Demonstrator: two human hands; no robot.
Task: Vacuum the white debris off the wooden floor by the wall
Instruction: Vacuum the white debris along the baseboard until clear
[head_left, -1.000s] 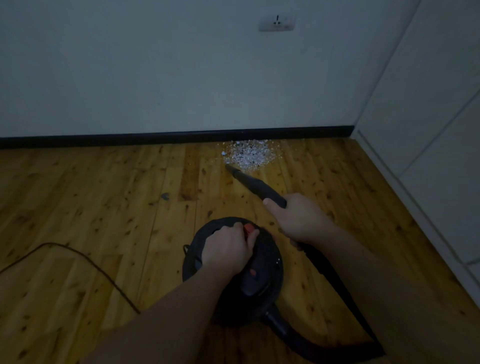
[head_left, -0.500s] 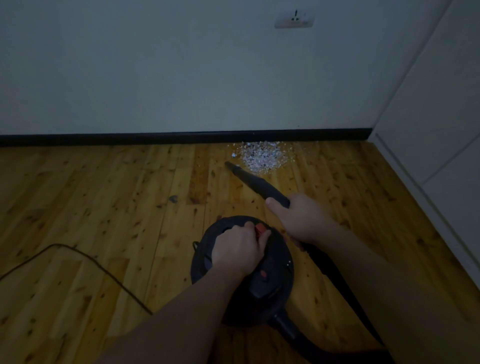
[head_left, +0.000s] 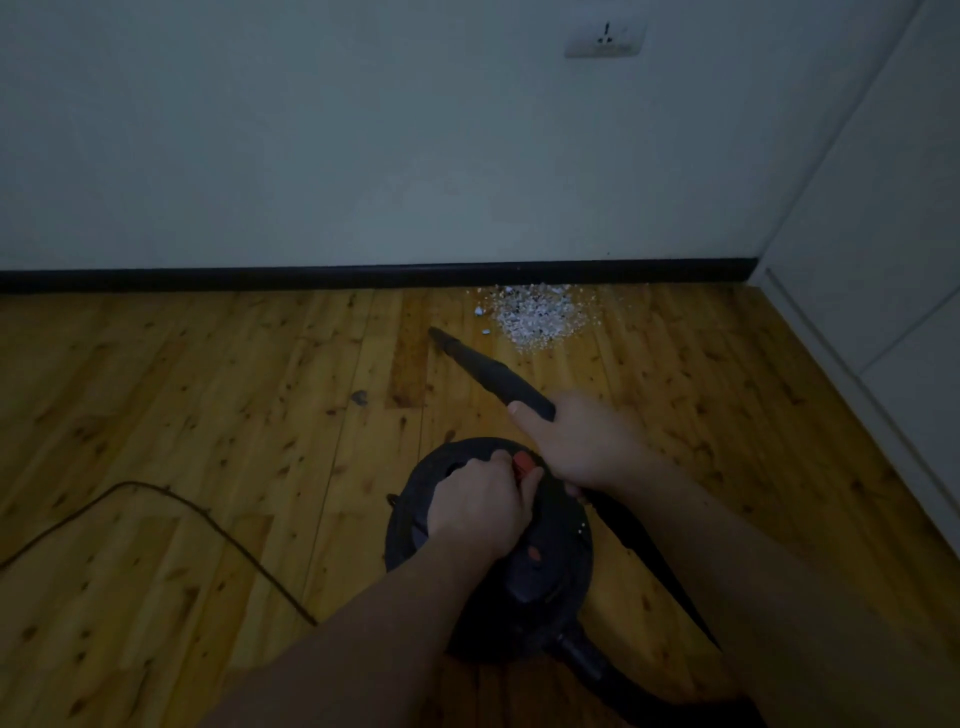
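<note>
A patch of white debris (head_left: 535, 317) lies on the wooden floor (head_left: 208, 415) against the black skirting board. My right hand (head_left: 582, 447) grips the black vacuum nozzle (head_left: 483, 369), whose tip points up-left and sits just left of the debris, apart from it. A round black vacuum body (head_left: 550, 577) stands on the floor below the nozzle. My left hand (head_left: 480, 501) is closed over its top handle, beside a red button (head_left: 522, 462). The hose (head_left: 639, 540) runs from my right hand down to the vacuum's base.
A dark power cord (head_left: 156, 493) curves over the floor at the left. A small dark scrap (head_left: 358, 397) lies left of the nozzle. A wall socket (head_left: 605, 39) sits high on the wall. White cabinet panels (head_left: 883, 260) line the right side.
The view has shifted left, so the debris and socket sit further right in frame. The nozzle tip has drifted left, away from the debris patch. Both hands keep their grips.
</note>
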